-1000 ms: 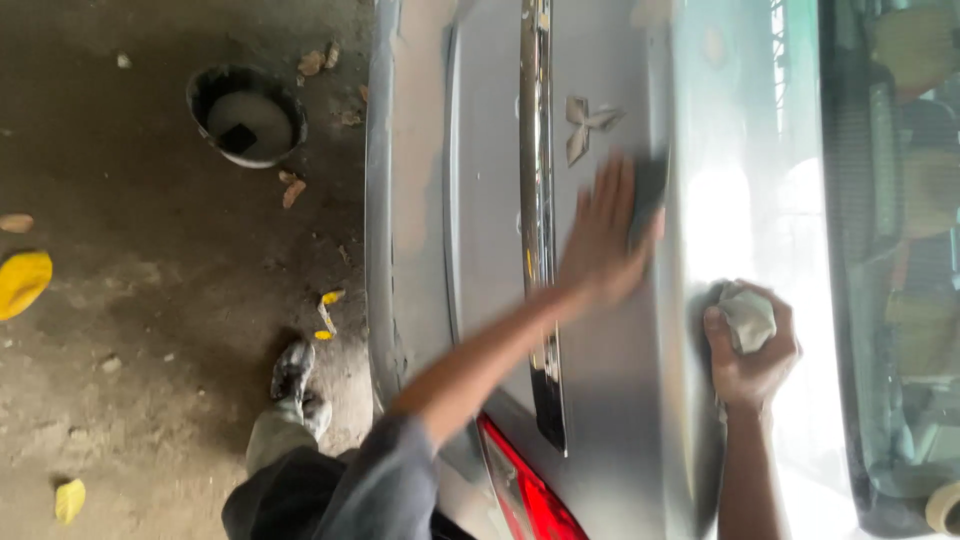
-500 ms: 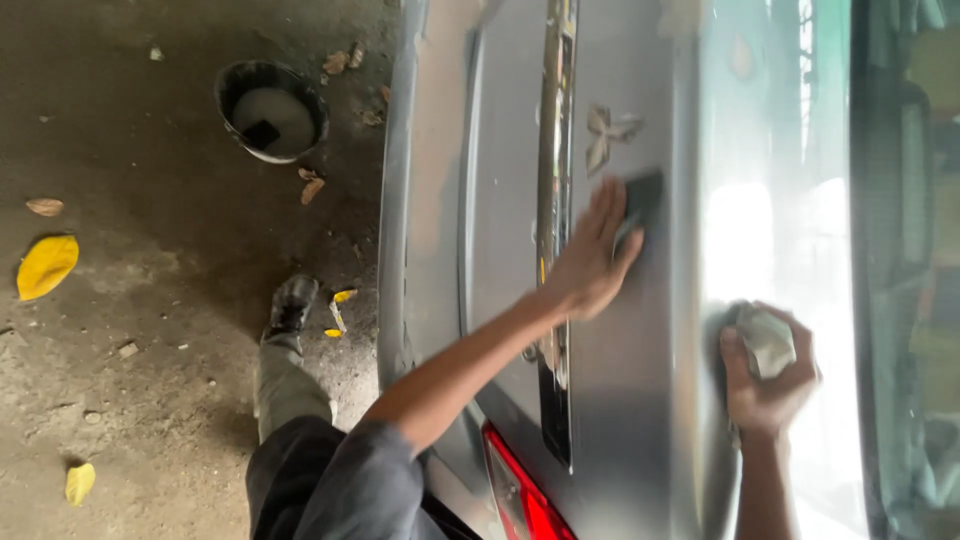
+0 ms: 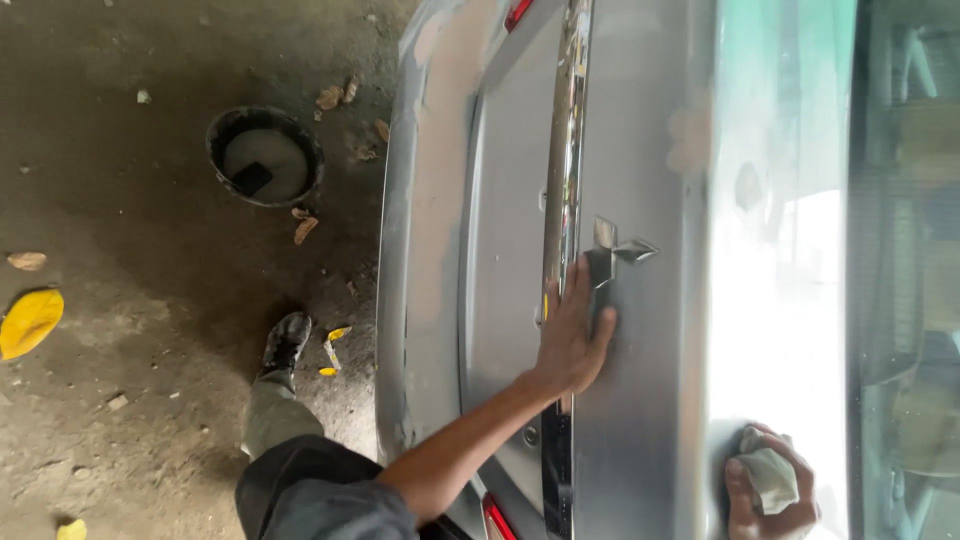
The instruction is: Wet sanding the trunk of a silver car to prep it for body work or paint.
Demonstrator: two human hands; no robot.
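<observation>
Bare concrete floor (image 3: 130, 400), grey and stained, lies to the left of my reach, and the silver rear of a car (image 3: 650, 400) fills the rest of the view. My left hand (image 3: 572, 335) lies flat and spread on the trunk lid, fingers pointing up the panel, palm pressed on the metal; something dark sits under the fingertips, but I cannot tell what it is. Just above those fingertips is a small chrome emblem (image 3: 620, 250) of angular, diamond-like shapes, and beside the thumb runs a long chrome strip (image 3: 566, 150) up the lid. My right hand (image 3: 770, 490) is low and to the right of the left, clenched around a crumpled pale rag (image 3: 772, 478) that presses against the edge of the trunk; the wrist is cut off by the bottom of the view. Below my left forearm a red tail lamp (image 3: 497, 520) shows only as a sliver. Far left of my hands stands a black bucket (image 3: 265, 155) with grey contents and a dark square piece lying in it. A yellow leaf (image 3: 30, 322) rests on the floor well left of that. My dark shoe (image 3: 285, 342) stands near the bumper. Bright glare washes out the panel right of the emblem, and the rear window beyond it is murky.
</observation>
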